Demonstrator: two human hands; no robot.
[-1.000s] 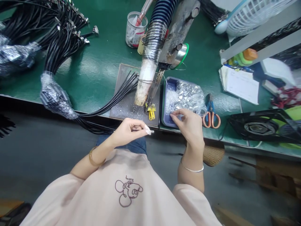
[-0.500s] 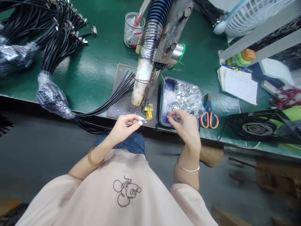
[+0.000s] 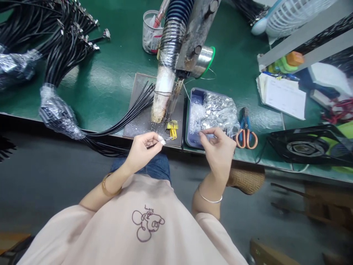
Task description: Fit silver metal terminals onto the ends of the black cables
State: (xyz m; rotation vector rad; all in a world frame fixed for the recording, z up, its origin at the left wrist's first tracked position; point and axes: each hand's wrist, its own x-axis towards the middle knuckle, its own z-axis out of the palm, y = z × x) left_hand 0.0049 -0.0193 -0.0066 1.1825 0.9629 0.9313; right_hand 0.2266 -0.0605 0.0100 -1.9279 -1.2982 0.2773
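Workbench (image 3: 116, 62), green, bears the blue tray (image 3: 194, 140). Right hand (image 3: 220, 151) has fingertips pressed together over its near side; contents, I can't tell. Left hand (image 3: 145, 150) pinches a metal-tipped lead (image 3: 168, 139) beside the yellow clip (image 3: 173, 129); I'd keep its tip exposed, steady.

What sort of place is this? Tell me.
Probably a cable-assembly workshop: bundled black cables with metal connectors lie on the green bench, near a solder-like wire spool and a tray of small parts.
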